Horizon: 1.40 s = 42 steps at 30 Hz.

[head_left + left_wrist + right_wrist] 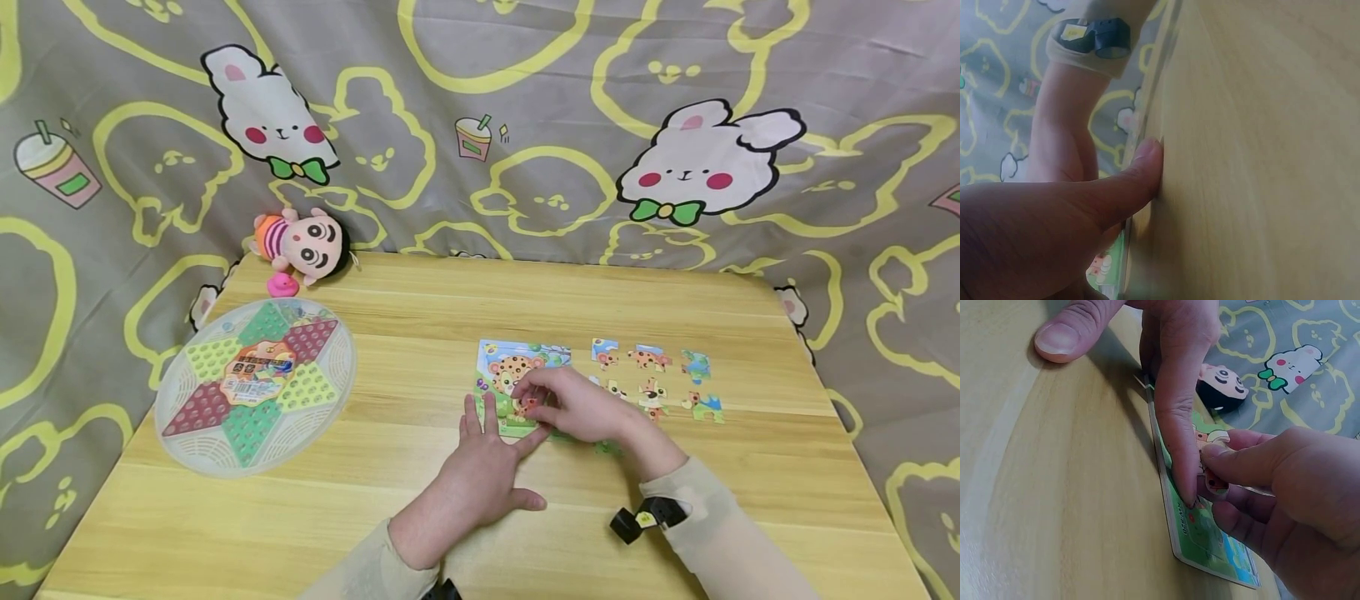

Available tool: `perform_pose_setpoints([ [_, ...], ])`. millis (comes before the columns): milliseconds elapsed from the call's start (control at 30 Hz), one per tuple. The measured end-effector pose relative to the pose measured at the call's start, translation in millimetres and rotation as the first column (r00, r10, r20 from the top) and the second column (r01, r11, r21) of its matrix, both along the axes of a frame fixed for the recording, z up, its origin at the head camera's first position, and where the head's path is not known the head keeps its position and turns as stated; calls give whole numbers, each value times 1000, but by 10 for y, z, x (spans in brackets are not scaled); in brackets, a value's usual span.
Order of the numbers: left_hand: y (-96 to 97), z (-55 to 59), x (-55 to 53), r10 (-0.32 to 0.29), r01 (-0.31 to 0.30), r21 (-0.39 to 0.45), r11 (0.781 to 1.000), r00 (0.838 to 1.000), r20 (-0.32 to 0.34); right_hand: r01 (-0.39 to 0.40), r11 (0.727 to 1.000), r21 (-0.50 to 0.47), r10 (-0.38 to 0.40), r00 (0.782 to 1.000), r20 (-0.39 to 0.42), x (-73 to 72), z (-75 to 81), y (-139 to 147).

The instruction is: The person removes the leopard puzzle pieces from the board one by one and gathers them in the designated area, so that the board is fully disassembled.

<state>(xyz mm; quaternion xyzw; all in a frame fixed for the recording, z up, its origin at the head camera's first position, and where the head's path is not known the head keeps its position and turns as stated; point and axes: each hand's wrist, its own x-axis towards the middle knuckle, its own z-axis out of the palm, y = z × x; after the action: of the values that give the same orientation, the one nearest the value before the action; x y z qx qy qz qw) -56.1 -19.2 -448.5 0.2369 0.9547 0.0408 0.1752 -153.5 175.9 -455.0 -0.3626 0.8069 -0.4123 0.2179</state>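
Note:
A jigsaw puzzle board (491, 354) with a spotted cartoon animal lies on the wooden table. My right hand (581, 404) is over the board's right part. In the right wrist view, its thumb and fingers pinch a puzzle piece (1217, 485) with orange-red spotted parts, tilted above the board. My left hand (483, 471) lies spread at the board's near edge. Its index fingertip presses on the green border beside the piece, and its thumb (1129, 184) stretches out over the table. My right hand hides part of the picture.
Several loose puzzle pieces (651, 358) lie in rows right of the board, one partly under my right forearm. On the left are a round Chinese checkers board (337, 392), a pink toy duck (282, 285) and a plush doll (307, 246). A patterned curtain (540, 233) hangs behind the table.

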Motion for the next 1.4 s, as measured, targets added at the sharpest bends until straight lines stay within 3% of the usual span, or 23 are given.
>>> perform_pose_setpoints([
  [333, 3, -11, 6, 2, -2, -2, 1000, 1000, -8, 28, 999, -45, -29, 999, -26, -13, 31, 63],
  [700, -5, -27, 11, -1, 1, 0, 1000, 1000, -23, 78, 997, -26, -79, 996, -41, 33, 185, 254],
  [1000, 2, -26, 19, 8, -8, -4, 1000, 1000, -13, 127, 991, -36, -130, 985, -116, 116, 264, 580],
  [1200, 5, -24, 24, 12, -12, -4, 1000, 1000, -11, 176, 983, -52, -183, 964, -194, 218, 293, 856],
  [1400, 9, -19, 31, 15, -15, 1, 1000, 1000, -13, 218, 974, -61, -226, 950, -218, 330, 307, 1125],
])
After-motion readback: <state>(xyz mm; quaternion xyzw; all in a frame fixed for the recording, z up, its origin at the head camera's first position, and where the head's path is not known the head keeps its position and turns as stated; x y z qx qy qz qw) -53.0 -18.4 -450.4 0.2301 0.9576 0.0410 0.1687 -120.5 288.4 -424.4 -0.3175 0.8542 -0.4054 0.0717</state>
